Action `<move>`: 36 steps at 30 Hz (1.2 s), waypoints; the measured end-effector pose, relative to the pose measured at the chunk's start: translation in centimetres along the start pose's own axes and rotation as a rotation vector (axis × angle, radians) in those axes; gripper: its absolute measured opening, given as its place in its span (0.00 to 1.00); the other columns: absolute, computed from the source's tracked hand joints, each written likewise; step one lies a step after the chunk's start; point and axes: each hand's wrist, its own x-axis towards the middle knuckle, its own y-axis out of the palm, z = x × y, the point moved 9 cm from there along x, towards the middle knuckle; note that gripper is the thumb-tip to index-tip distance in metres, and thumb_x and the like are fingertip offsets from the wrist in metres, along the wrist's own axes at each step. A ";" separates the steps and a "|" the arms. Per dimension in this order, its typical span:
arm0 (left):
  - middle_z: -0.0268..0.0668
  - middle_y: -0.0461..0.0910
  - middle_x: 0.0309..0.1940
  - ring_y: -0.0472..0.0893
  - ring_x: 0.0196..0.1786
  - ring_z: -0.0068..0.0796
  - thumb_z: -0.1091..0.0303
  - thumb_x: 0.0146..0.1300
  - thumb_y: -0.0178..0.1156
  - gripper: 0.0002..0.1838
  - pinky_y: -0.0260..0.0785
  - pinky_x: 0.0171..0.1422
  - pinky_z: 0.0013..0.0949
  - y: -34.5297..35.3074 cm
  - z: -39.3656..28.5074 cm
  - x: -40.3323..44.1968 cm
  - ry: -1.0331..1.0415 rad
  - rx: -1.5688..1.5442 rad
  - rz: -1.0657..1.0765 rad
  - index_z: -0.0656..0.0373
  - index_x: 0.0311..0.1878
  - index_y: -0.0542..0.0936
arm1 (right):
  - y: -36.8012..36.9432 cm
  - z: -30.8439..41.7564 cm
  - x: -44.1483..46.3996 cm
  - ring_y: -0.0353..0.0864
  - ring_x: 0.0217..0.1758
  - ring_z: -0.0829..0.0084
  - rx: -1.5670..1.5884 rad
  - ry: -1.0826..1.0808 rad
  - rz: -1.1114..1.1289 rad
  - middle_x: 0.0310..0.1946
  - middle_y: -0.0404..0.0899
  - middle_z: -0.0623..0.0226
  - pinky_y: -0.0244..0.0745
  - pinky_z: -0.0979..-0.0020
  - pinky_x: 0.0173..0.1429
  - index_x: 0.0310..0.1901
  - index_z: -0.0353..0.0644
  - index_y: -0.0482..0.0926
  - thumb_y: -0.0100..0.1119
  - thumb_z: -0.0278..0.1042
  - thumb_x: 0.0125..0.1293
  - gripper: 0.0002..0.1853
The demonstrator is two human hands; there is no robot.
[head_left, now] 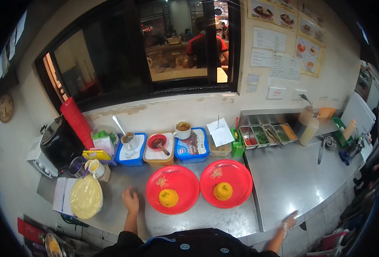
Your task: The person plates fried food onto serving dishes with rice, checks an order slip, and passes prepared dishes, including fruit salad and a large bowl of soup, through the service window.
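Note:
My left hand [130, 199] rests on the steel counter with its fingers loosely spread and nothing in them. Just right of it stands a red plate [185, 204] with a yellow rice mound [168, 198] and pale shreds. A second red plate [240, 195] beside it carries a similar yellow rice mound [222, 191] and shreds. At the counter's front edge on the right is my right hand [290, 221], which seems to wear a thin clear glove. Its fingers lie stretched on the edge, holding nothing visible.
Behind the plates are lidded tubs [192, 150] with cups and a red bowl [157, 141] on top. A wrapped round container [86, 197] stands left. Metal trays of toppings [261, 136], sauce bottles [309, 131] and a knife [321, 155] are at right. A person [204, 49] shows beyond the window.

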 end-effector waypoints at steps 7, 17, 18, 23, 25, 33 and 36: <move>0.45 0.69 0.57 0.66 0.61 0.46 0.69 0.54 0.53 0.19 0.51 0.68 0.50 -0.5 1.2 -3.8 0.082 0.614 0.018 0.57 0.51 0.73 | -1.3 1.3 -1.2 0.77 0.47 0.41 -0.037 -0.045 -0.050 0.41 0.78 0.34 0.72 0.51 0.51 0.40 0.22 0.78 0.40 0.76 0.59 0.49; 0.43 0.69 0.55 0.67 0.60 0.44 0.69 0.53 0.53 0.17 0.51 0.68 0.47 -0.8 1.2 -3.6 0.060 0.603 -0.007 0.57 0.48 0.73 | -0.8 1.1 -1.0 0.79 0.42 0.45 -0.004 -0.045 -0.032 0.36 0.79 0.37 0.72 0.51 0.48 0.37 0.22 0.79 0.42 0.77 0.57 0.49; 0.43 0.69 0.55 0.67 0.60 0.44 0.69 0.53 0.53 0.17 0.51 0.68 0.47 -0.7 1.2 -3.5 0.056 0.603 -0.006 0.57 0.48 0.73 | -1.2 1.5 -1.6 0.79 0.40 0.46 0.019 -0.045 -0.043 0.34 0.79 0.38 0.72 0.51 0.47 0.35 0.22 0.79 0.42 0.77 0.57 0.49; 0.44 0.69 0.54 0.67 0.60 0.44 0.69 0.52 0.53 0.17 0.51 0.67 0.47 -0.8 1.1 -3.5 0.066 0.600 -0.014 0.57 0.48 0.73 | -1.6 3.1 -3.6 0.77 0.35 0.49 0.111 -0.062 0.020 0.31 0.78 0.40 0.72 0.52 0.44 0.32 0.23 0.79 0.42 0.78 0.57 0.48; 0.44 0.69 0.54 0.67 0.60 0.44 0.69 0.52 0.53 0.17 0.51 0.67 0.47 -0.7 1.1 -3.5 0.066 0.598 -0.010 0.57 0.48 0.73 | -1.6 2.5 -3.0 0.76 0.33 0.50 0.073 -0.063 -0.004 0.28 0.78 0.42 0.72 0.53 0.41 0.32 0.22 0.78 0.43 0.78 0.57 0.49; 0.44 0.69 0.55 0.67 0.60 0.44 0.69 0.52 0.53 0.17 0.51 0.67 0.48 -0.7 1.0 -3.4 0.043 0.601 -0.003 0.57 0.48 0.73 | -1.2 1.6 -2.1 0.75 0.31 0.52 0.049 -0.031 -0.026 0.28 0.78 0.44 0.72 0.54 0.40 0.32 0.21 0.77 0.44 0.78 0.56 0.49; 0.43 0.69 0.55 0.67 0.60 0.44 0.69 0.53 0.53 0.17 0.51 0.67 0.48 -0.7 1.0 -3.4 0.051 0.595 -0.005 0.57 0.48 0.73 | -0.5 1.0 -1.0 0.75 0.32 0.52 0.053 -0.032 0.021 0.28 0.78 0.44 0.73 0.55 0.41 0.32 0.21 0.77 0.45 0.77 0.57 0.49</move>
